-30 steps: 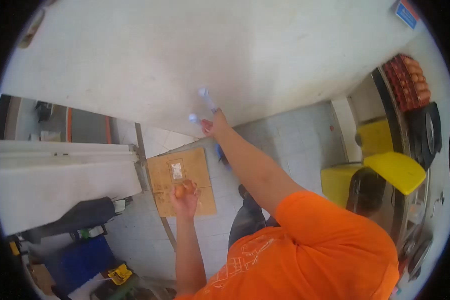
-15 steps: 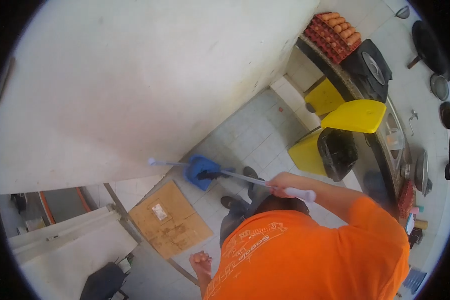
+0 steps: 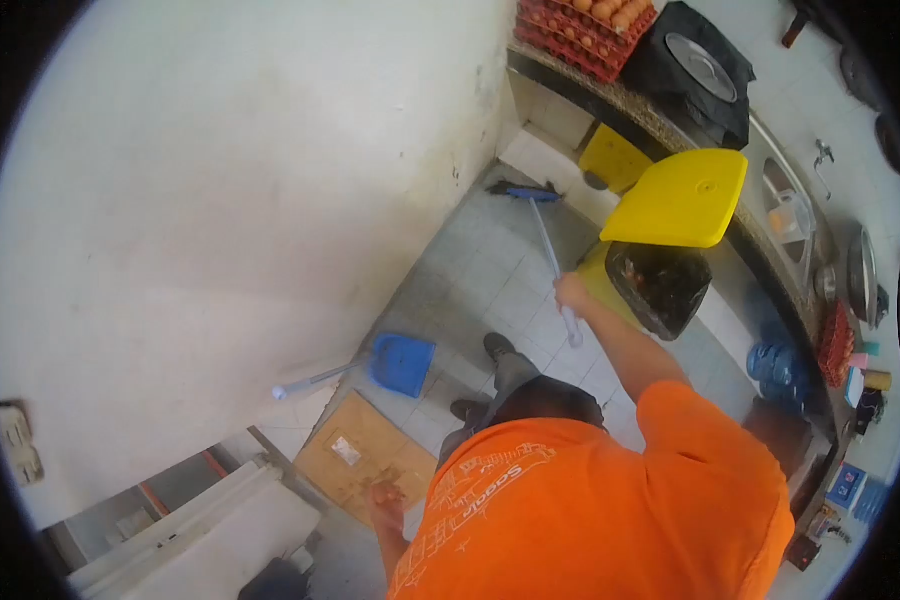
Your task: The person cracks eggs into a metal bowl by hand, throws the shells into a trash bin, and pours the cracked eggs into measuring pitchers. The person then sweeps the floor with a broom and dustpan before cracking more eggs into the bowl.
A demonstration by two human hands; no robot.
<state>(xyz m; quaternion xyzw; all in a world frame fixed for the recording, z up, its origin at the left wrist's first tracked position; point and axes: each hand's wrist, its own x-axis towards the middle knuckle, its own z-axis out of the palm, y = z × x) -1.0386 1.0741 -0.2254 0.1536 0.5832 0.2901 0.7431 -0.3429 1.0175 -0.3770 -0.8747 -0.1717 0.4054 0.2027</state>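
Observation:
My right hand (image 3: 570, 292) is closed round the pale handle of a broom (image 3: 543, 235), whose dark bristles rest on the floor by the far wall corner. My left hand (image 3: 387, 500), low in view over the cardboard, has its fingers curled round eggs, now blurred. Near the wall a blue dustpan (image 3: 402, 365) lies on the tiles, its long handle leaning toward the wall, touched by neither hand. The flattened cardboard (image 3: 355, 440) lies on the floor just below the dustpan.
A yellow bin (image 3: 620, 275) with a raised yellow lid (image 3: 685, 200) stands right of the broom. Behind it runs a counter (image 3: 660, 125) bearing stacked egg trays (image 3: 585, 35), a black-covered item and a sink. Blue water bottles (image 3: 770, 365) sit beneath. A white wall (image 3: 220, 200) fills the left.
The broom has left the dustpan and its head is now at the far corner. My right hand, first reaching to the two handles, holds only the broom. The view has turned right.

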